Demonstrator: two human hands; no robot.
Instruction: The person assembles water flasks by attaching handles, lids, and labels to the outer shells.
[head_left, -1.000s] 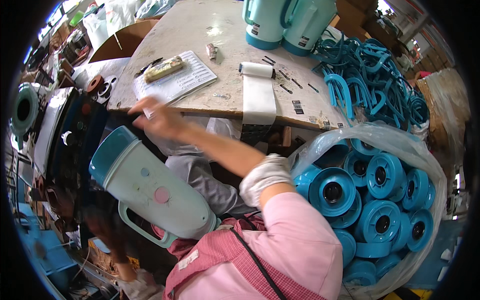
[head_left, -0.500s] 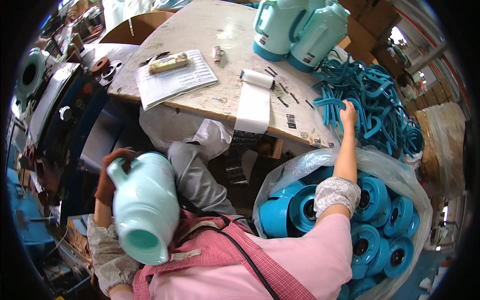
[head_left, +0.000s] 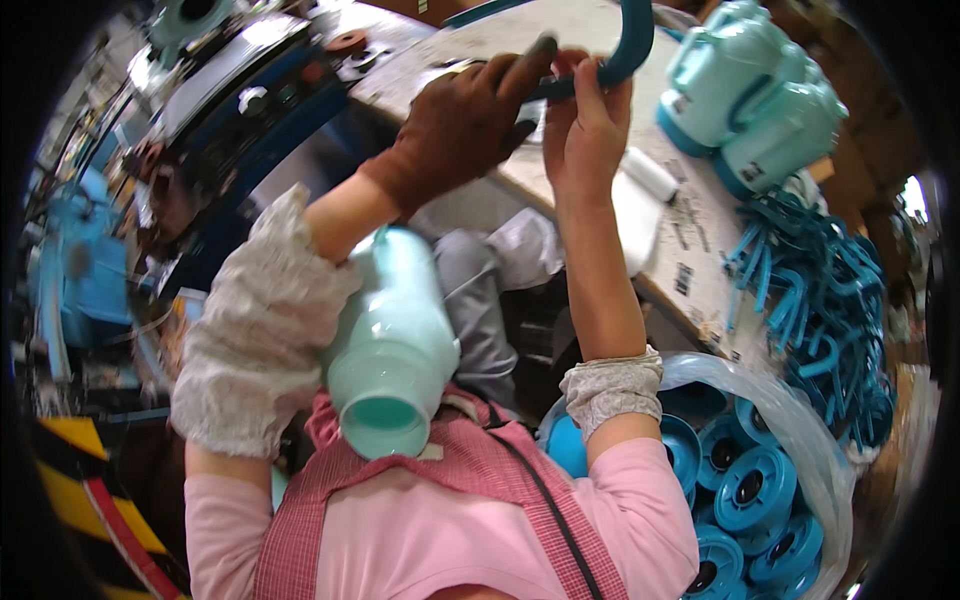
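A curved blue plastic handle (head_left: 637,40) is held up at the top of the view, pinched in the bare fingers of my right hand (head_left: 588,130). Beside its near end is my left hand (head_left: 460,130) in a brown glove, fingers stretched and apart; whether they touch the handle is unclear. Part of the handle runs out past the top edge. On my lap lies a pale mint jug-shaped flask body (head_left: 395,320), its open mouth toward me, partly covered by my left forearm.
Mint flask bodies with blue bases (head_left: 750,110) stand on the worktable (head_left: 715,300), near a pile of blue handles (head_left: 825,300). A white label roll (head_left: 650,175) lies there too. Round blue parts (head_left: 755,487) fill a clear plastic bag (head_left: 835,450) at right. Machinery (head_left: 225,75) stands left.
My right hand has come from the handle pile to the top middle, bringing a handle. My left hand has left the flask body and risen beside it. The flask body now rests on my lap.
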